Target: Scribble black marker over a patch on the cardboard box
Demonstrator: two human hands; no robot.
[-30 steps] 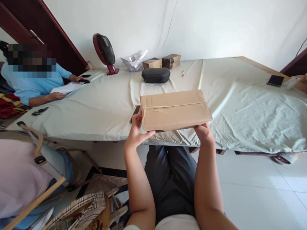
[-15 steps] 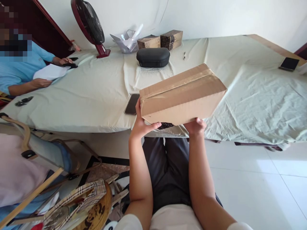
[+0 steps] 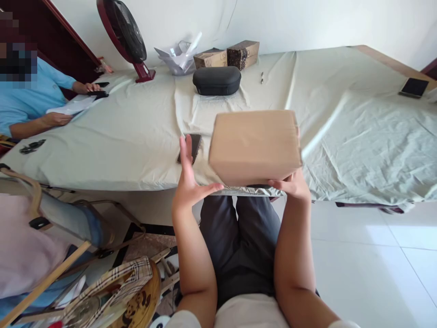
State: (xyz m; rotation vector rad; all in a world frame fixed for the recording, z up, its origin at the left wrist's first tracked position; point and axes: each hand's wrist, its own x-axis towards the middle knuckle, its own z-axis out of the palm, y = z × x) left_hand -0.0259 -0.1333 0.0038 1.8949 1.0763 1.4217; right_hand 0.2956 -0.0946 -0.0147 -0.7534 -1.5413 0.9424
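A brown cardboard box [image 3: 254,141] is held up over the table's near edge, with a plain side facing me. My right hand [image 3: 295,182] grips its right end, thumb along the lower near edge and the other fingers mostly hidden behind the box. Just left of the box, my left hand [image 3: 191,180] is spread, thumb stretched toward the lower left corner and fingers raised; a gap shows between it and the box. Behind those fingers a dark phone [image 3: 194,146] lies on the cloth. A dark patch shows under the box's lower edge.
On the pale tablecloth [image 3: 136,155] stand a black case [image 3: 216,81], two patterned boxes [image 3: 243,53], a plastic basket [image 3: 179,59] and a fan [image 3: 145,73]. Another person [image 3: 37,100] sits at the left with papers. A chair [image 3: 68,209] and a plaid bag [image 3: 136,273] are at lower left.
The box has turned so that a plain side faces me instead of the taped one. My left hand has let go and moved left; my right hand has shifted to the right end.
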